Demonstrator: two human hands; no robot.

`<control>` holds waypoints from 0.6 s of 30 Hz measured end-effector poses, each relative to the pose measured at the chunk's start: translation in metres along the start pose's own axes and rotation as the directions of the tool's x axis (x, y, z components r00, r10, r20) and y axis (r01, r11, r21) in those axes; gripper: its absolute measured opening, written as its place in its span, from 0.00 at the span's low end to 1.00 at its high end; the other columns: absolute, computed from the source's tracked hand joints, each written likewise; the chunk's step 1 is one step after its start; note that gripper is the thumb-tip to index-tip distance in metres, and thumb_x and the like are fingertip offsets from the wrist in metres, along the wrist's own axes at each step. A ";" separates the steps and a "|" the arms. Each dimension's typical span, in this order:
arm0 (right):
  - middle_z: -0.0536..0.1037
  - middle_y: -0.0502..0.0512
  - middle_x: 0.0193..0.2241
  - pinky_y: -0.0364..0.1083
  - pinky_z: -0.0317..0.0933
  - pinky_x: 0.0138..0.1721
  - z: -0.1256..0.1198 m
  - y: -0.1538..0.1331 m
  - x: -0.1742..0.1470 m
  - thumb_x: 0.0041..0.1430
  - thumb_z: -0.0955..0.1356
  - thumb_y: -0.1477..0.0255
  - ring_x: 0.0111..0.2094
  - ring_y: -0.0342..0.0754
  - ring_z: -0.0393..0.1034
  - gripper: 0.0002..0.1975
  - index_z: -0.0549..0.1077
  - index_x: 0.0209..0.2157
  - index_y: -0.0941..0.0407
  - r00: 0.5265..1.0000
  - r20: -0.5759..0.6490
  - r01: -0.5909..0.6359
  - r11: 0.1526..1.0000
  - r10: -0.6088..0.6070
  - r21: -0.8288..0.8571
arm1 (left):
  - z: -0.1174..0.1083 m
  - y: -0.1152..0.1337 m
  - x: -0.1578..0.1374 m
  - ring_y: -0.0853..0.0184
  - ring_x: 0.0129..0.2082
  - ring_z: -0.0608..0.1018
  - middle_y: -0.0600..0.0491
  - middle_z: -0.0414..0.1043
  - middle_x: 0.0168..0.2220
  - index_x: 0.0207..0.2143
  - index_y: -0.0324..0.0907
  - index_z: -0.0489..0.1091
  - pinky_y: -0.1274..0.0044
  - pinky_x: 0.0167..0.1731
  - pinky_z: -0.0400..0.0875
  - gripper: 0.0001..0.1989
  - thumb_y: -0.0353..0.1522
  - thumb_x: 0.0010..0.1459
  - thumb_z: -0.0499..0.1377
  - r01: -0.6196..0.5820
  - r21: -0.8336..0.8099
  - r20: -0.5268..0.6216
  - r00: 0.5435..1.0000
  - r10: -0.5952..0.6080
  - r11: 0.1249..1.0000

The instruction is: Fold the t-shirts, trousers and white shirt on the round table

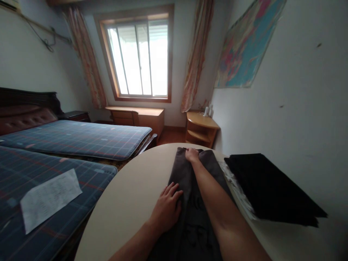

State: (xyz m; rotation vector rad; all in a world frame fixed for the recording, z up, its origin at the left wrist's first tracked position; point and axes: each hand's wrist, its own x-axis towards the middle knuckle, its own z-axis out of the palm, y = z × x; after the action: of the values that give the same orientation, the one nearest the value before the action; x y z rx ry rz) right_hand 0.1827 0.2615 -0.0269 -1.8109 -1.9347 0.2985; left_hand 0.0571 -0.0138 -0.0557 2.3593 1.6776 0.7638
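Observation:
A dark grey garment (187,221), folded lengthwise into a long strip with some black print on it, lies on the cream round table (130,203). Its kind cannot be made out for sure. My left hand (170,206) rests on the garment's left edge, fingers stretched out and slightly spread. Farther up, at the far end of the cloth, my right hand (192,154) has its fingers closed on the garment near the neck-like opening. My right forearm crosses over the cloth and hides part of it.
Right of the garment lies a black flat stack (272,188) atop crumpled white plastic (237,188). Plaid mattresses (81,137) stand at left, with a written paper sheet (51,199) on the nearer one. A corner shelf (202,121) and a desk (146,112) are beyond the table.

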 end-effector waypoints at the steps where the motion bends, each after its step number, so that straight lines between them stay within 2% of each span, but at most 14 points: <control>1: 0.76 0.65 0.50 0.54 0.57 0.56 0.001 0.005 -0.003 0.62 0.63 0.70 0.54 0.58 0.67 0.18 0.76 0.51 0.56 1.000 0.004 -0.016 1.000 0.016 -0.005 | 0.000 0.000 0.000 0.56 0.66 0.60 0.50 0.61 0.65 0.56 0.47 0.68 0.57 0.64 0.58 0.21 0.29 0.62 0.52 0.000 0.001 -0.002 1.000 0.000 1.000; 5: 0.71 0.66 0.56 0.54 0.55 0.57 0.005 0.017 -0.015 0.62 0.64 0.65 0.58 0.58 0.64 0.24 0.69 0.59 0.55 1.000 0.012 -0.023 1.000 0.023 -0.006 | 0.000 0.001 0.000 0.56 0.66 0.61 0.50 0.62 0.64 0.56 0.47 0.68 0.57 0.64 0.58 0.21 0.29 0.61 0.53 0.003 0.004 -0.008 1.000 -0.003 1.000; 8: 0.72 0.68 0.55 0.55 0.56 0.57 0.003 0.019 -0.022 0.62 0.65 0.64 0.57 0.59 0.65 0.27 0.65 0.61 0.56 0.999 0.040 -0.026 1.000 0.026 0.000 | 0.000 0.001 0.000 0.56 0.66 0.60 0.49 0.62 0.64 0.57 0.47 0.68 0.58 0.65 0.57 0.21 0.28 0.61 0.53 0.005 0.003 -0.009 1.000 -0.005 1.000; 14: 0.77 0.62 0.50 0.52 0.60 0.53 -0.006 0.018 -0.029 0.59 0.66 0.66 0.52 0.56 0.71 0.27 0.65 0.60 0.53 0.994 0.104 -0.048 0.998 0.045 0.028 | 0.000 0.002 0.000 0.56 0.66 0.60 0.49 0.62 0.64 0.56 0.46 0.68 0.58 0.65 0.56 0.21 0.28 0.61 0.53 0.018 -0.002 -0.002 1.000 -0.018 1.000; 18: 0.78 0.63 0.47 0.50 0.63 0.49 -0.013 0.019 -0.031 0.57 0.66 0.67 0.49 0.56 0.73 0.22 0.69 0.54 0.55 0.987 0.118 -0.113 0.993 0.109 0.030 | -0.001 0.002 -0.001 0.55 0.67 0.59 0.49 0.61 0.64 0.56 0.46 0.68 0.57 0.65 0.56 0.21 0.28 0.61 0.52 0.020 -0.008 0.002 1.000 -0.020 1.000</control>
State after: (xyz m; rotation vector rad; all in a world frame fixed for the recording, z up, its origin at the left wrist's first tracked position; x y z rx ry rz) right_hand 0.2063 0.2311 -0.0299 -1.9194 -1.8949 0.4836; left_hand 0.0583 -0.0155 -0.0538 2.3342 1.6917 0.7631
